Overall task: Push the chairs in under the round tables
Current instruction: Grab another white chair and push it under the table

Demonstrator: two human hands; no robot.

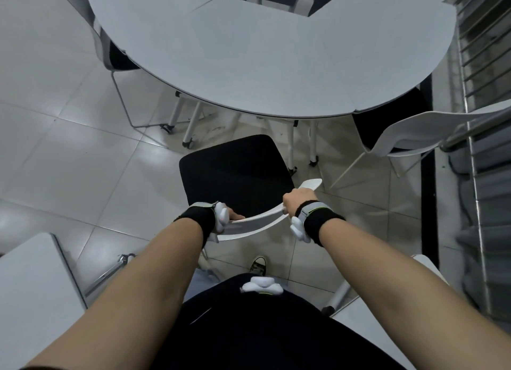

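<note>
White plastic chair back [257, 222] is gripped w/ both hands, left hand [231, 217] & right hand [298, 202] fingers curled tight around it. Black seat [235, 173] sits ahead of fingertips, short of round table [276, 57]. Uneven push prob swings it into table legs [190, 126].

No legible text, label, brand, number or sign appears anywhere in this view (the wrist bands [318, 217] just behind each grip carry only a thin green line, and the sneaker [258, 263] below the grip shows a pale toe cap with no readable mark).
</note>
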